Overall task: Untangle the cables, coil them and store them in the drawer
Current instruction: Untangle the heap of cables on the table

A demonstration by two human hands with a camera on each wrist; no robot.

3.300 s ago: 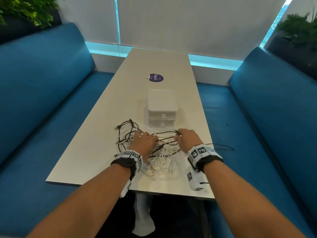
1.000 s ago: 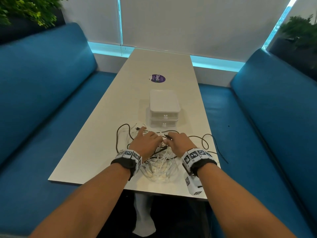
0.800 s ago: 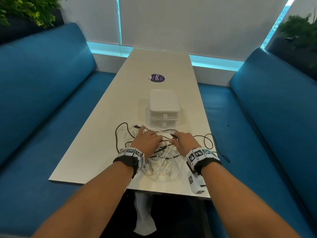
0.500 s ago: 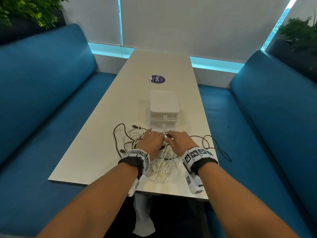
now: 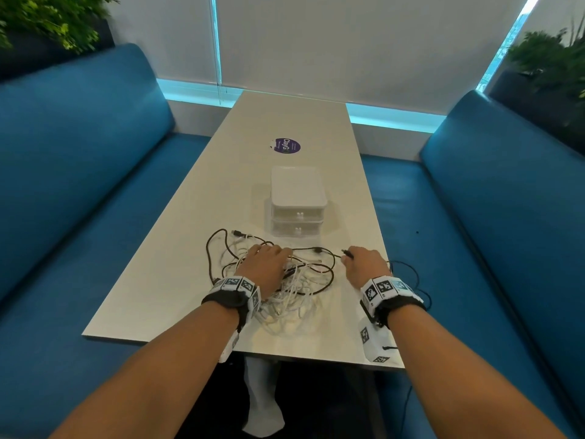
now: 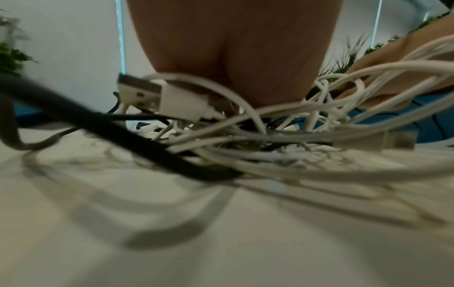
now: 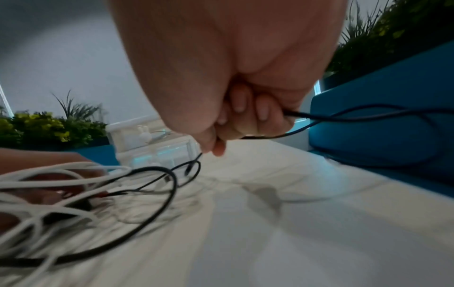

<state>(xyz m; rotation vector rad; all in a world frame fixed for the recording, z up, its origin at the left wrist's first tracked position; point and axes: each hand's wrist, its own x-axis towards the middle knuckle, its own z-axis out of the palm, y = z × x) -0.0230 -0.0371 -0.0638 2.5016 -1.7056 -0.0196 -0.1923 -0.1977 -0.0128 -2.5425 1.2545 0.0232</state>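
A tangle of white and black cables lies on the near part of the white table. My left hand rests flat on the tangle and presses it down; in the left wrist view its palm sits over a white USB plug. To the right, my right hand grips a thin black cable in curled fingers, its plug sticking out toward the tangle. A white two-drawer box stands just behind, both drawers closed.
Blue benches run along both sides of the table. A purple round sticker lies beyond the box. A loop of the black cable hangs over the table's right edge. Plants stand in the far corners.
My right hand has moved right, away from the left hand, drawing the thin black cable out of the tangle. The left hand has stayed on the pile.
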